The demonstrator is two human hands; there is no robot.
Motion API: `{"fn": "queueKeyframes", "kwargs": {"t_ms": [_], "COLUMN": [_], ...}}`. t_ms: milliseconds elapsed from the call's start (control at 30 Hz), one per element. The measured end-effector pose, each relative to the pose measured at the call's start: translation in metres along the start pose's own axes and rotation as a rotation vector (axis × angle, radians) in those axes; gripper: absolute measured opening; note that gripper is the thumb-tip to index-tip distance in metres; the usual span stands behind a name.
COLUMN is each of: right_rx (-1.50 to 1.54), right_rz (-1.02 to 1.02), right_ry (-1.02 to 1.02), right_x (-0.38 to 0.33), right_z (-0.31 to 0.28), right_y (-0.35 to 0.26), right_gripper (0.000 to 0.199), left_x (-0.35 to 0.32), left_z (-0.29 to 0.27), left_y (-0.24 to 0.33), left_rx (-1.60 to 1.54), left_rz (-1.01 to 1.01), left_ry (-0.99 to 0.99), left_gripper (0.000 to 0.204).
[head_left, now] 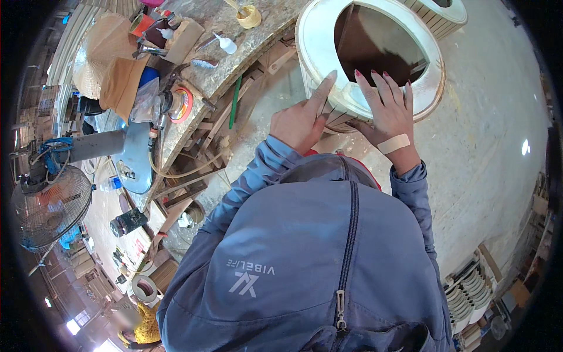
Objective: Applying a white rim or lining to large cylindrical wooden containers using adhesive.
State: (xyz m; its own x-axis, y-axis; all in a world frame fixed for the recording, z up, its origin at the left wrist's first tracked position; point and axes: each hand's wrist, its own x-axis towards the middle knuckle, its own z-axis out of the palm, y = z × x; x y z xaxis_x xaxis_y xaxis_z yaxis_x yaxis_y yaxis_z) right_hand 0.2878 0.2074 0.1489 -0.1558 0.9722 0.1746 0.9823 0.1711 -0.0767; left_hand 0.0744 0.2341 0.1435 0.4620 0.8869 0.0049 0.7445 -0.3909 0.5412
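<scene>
In front of me stands a drum-shaped wooden piece (316, 29) with a white, ring-like top, slatted sides and a large dark opening. My left hand (302, 122) is at its near left rim, holding nothing. Its index finger stretches onto the white surface, and the thumb is apart from it; the other fingers are mostly hidden. Flat across the near rim lies my right hand (388, 111), fingers spread, tips reaching the edge of the opening. An adhesive bandage (393, 144) covers part of the back of that hand near the wrist.
A second slatted piece (454, 14) stands behind. To the left, a worn workbench (267, 17) carries a small cup (249, 17), a white squeeze bottle (226, 44) and a tape roll (181, 105). A hose (176, 175) hangs off its edge. Farther left are a fan (53, 208) and another person (146, 322).
</scene>
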Motion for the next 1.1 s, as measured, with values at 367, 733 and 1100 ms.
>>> {"fn": "queueKeyframes", "kwargs": {"t_ms": [367, 733, 1100], "right_rx": [-0.009, 0.085, 0.081], "right_rz": [-0.002, 0.021, 0.033], "right_ry": [0.000, 0.024, -0.018], "right_x": [-0.002, 0.000, 0.015], "right_z": [0.000, -0.003, -0.006], "right_y": [0.000, -0.003, -0.021], "right_gripper": [0.102, 0.104, 0.098], "left_x": [-0.007, -0.011, 0.000], "left_z": [0.017, 0.015, -0.019], "left_y": [0.005, 0.009, -0.016], "left_rx": [0.096, 0.115, 0.026], "left_rz": [0.184, 0.176, 0.166], "left_ry": [0.099, 0.014, -0.157], "left_gripper": [0.081, 0.079, 0.078]}}
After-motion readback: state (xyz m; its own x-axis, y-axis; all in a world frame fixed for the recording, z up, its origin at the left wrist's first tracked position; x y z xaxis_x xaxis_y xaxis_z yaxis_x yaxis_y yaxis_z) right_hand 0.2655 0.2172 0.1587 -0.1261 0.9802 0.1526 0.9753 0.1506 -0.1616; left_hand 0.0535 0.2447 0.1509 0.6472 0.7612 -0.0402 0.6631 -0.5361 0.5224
